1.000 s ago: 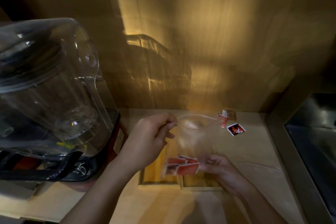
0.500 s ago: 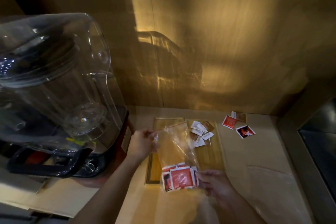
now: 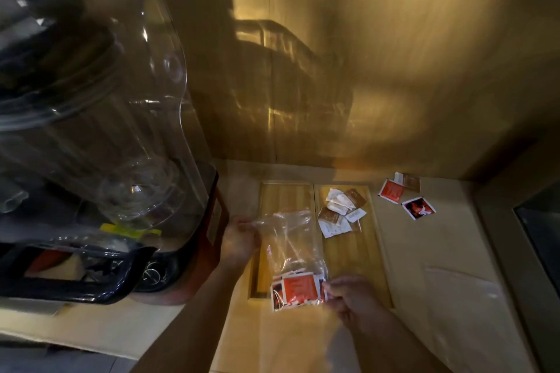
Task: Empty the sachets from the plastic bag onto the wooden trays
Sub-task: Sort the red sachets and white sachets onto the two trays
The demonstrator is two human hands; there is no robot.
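Pale wooden counter (image 3: pixel 424 251) held two wooden trays (image 3: pixel 348 257), the right already bearing white and brown sachets (image 3: pixel 341 210), while the left hand (image 3: pixel 239 241) pinched the clear plastic bag (image 3: pixel 291 239) at its mouth and the right hand (image 3: pixel 351 297) pinched its bottom corner, red sachets (image 3: pixel 298 289) unemptied inside.

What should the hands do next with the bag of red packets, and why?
Probably the right hand should lift the sachet end so the plastic bag tips. The red sachets sit bunched there, while the left hand holds the other end over the left wooden tray, which looks bare.
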